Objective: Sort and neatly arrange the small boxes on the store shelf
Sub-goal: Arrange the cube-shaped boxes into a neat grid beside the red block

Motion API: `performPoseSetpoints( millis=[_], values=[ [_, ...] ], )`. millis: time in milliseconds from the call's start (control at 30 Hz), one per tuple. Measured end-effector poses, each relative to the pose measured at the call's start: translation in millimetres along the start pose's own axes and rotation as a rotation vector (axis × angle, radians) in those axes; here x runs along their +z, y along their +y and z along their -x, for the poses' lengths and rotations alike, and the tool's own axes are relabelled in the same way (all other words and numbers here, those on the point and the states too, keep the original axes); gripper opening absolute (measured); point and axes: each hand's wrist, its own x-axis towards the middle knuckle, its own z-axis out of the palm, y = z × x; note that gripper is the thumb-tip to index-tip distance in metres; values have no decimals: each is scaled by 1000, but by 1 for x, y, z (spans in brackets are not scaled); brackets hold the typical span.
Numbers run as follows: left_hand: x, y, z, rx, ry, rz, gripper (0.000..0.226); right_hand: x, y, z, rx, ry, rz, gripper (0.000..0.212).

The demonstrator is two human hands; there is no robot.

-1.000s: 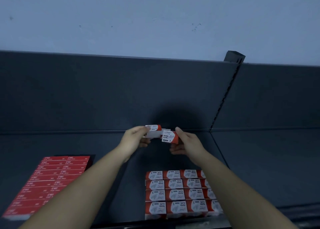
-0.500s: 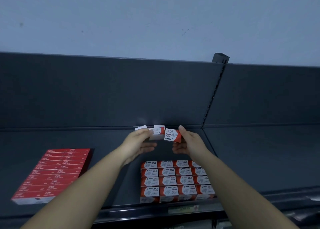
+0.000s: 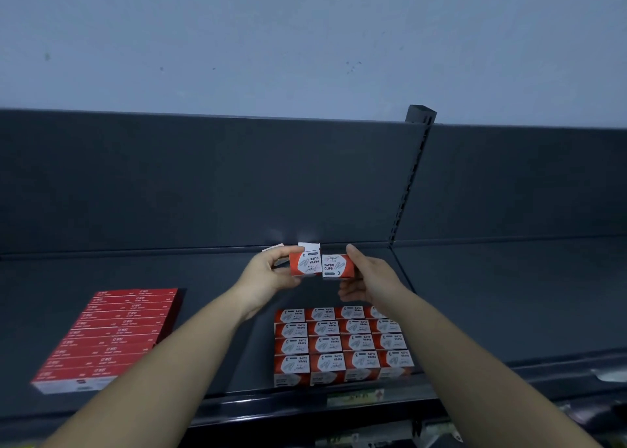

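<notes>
My left hand (image 3: 268,274) holds a small red and white paper-clip box (image 3: 305,263) above the dark shelf (image 3: 509,298), its label upside down. White edges of more boxes show behind it by my fingers. My right hand (image 3: 368,278) pinches a second paper-clip box (image 3: 336,267), label upright, side by side with the first. Below my hands, a neat block of several paper-clip boxes (image 3: 341,344) stands in rows at the shelf's front edge.
A flat stack of long red boxes (image 3: 108,335) lies on the shelf at the left. The dark back panel (image 3: 203,182) rises behind. A slotted upright post (image 3: 412,176) divides the shelf bays. A price label strip (image 3: 354,396) runs along the front lip.
Both hands have stayed near the back of the shelf. The left box has turned its printed face toward me and the two held boxes have drawn side by side.
</notes>
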Motion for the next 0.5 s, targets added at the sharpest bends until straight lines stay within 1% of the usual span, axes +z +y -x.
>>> performPoseSetpoints(
  millis=[67, 133, 233, 333, 400, 500],
  values=[
    [2, 2, 1, 15, -2, -20, 56, 2, -1, 1, -5, 0, 0, 47],
    [3, 3, 1, -6, -18, 55, 48, 2, -1, 2, -11, 0, -7, 46],
    [6, 6, 1, -101, -3, 252, 23, 3, 0, 4, -16, 4, -13, 44],
    [9, 7, -3, -176, 101, 279, 3, 3, 0, 5, -11, 0, -7, 42],
    [10, 10, -6, -213, 164, 371, 6, 4, 1, 5, -11, -5, -15, 43],
    [12, 16, -7, -210, 191, 468, 16, 3, 3, 6, -12, -3, -30, 44]
  ],
)
